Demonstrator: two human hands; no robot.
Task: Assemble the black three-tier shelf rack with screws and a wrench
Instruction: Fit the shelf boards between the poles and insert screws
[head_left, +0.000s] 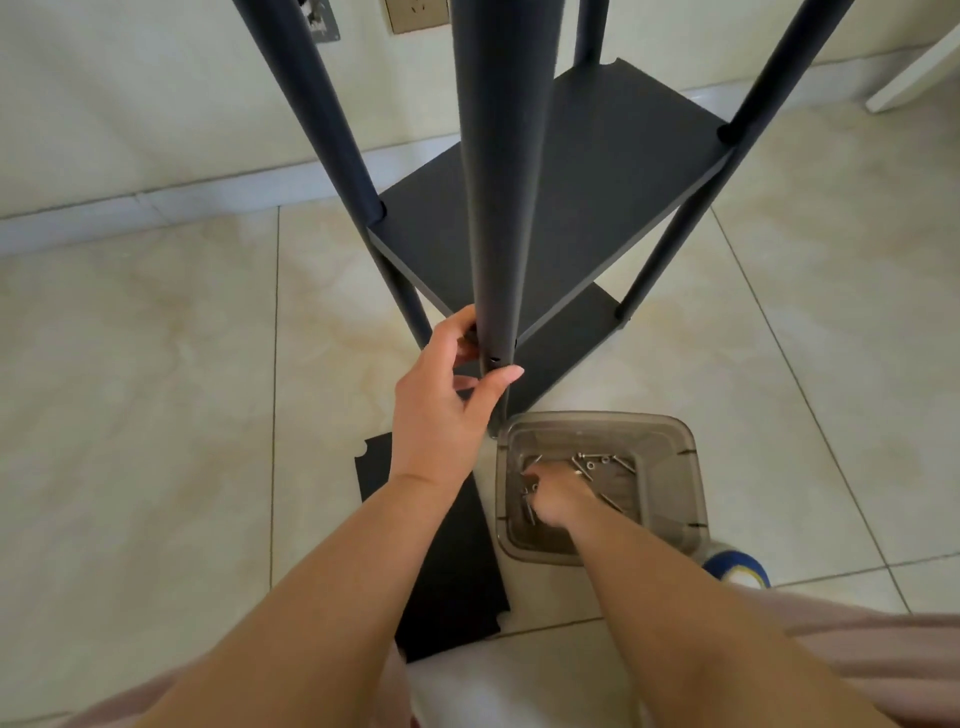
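Fingers (511, 375) of left hand (441, 410) grip rack post (496, 234) beside tub (675, 441).

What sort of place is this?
Probably a room in a home: glossy beige floor tiles, a wall socket above a pale baseboard, and a half-built black rack on the floor.
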